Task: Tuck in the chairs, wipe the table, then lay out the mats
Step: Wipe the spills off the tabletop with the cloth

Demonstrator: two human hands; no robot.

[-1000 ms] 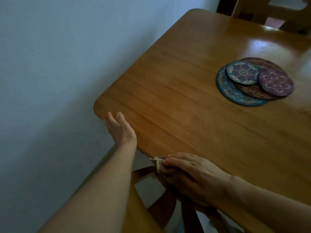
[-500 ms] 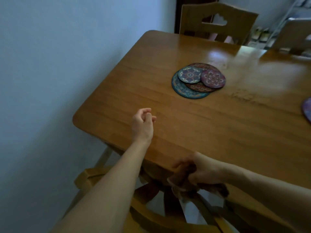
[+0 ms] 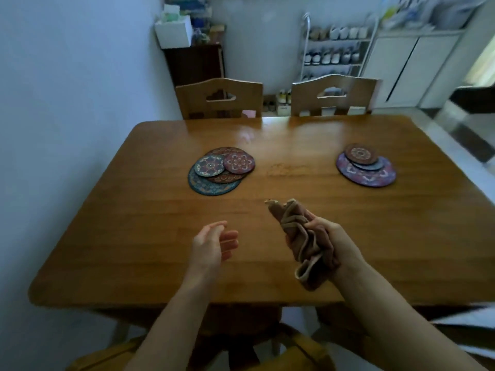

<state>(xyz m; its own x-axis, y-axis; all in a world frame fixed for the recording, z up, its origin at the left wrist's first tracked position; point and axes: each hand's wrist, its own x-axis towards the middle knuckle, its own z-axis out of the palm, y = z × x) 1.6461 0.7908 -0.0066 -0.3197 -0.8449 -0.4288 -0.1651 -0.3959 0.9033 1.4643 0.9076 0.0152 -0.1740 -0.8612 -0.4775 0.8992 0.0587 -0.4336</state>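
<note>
A wooden table (image 3: 150,236) fills the view. My right hand (image 3: 329,242) grips a bunched brown cloth (image 3: 297,236) just above the table's near middle. My left hand (image 3: 214,243) hovers open beside it, fingers apart, holding nothing. One pile of round patterned mats (image 3: 221,170) lies at the left centre, a second pile (image 3: 365,168) at the right. Two wooden chairs (image 3: 219,99) (image 3: 333,95) stand tucked against the far edge. A chair (image 3: 302,352) sits below the near edge under my arms.
A pale wall runs close along the table's left side. Behind the far chairs stand a dark cabinet (image 3: 194,62) with a white box, a shoe rack (image 3: 334,52) and white cupboards (image 3: 412,68). Tiled floor opens to the right.
The view swung from the table's left corner to its full width. My right hand rose from the near edge with the cloth. My left hand moved right and opened.
</note>
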